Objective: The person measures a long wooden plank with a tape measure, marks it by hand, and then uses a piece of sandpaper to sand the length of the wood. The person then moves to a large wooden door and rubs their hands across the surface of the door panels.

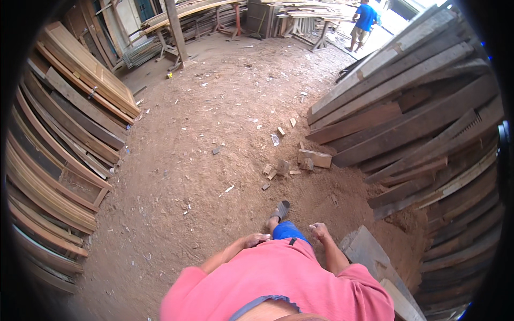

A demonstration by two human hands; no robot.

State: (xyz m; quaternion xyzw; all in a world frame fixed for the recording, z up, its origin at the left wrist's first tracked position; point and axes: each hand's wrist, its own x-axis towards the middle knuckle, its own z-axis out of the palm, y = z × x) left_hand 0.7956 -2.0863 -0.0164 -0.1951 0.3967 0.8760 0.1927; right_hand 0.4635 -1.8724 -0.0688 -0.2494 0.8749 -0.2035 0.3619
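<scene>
My left hand (256,240) is in front of my waist, by the hem of my pink shirt (278,273). Its fingers look stretched out and I see nothing in them. To the right of my blue shorts (288,230) hangs my right hand (319,231), its fingers curled in and no object showing. One foot in a grey shoe (281,208) is set forward on the dirt floor (214,176). The thing nearest my right arm is a wide grey board (369,251).
Wooden doors and frames (80,80) lean along the left. Stacked planks (407,112) line the right side. Small wood offcuts (316,158) lie on the sawdust ahead. Farther back are a wooden post (175,32), lumber racks (316,16) and a person in a blue shirt (365,18).
</scene>
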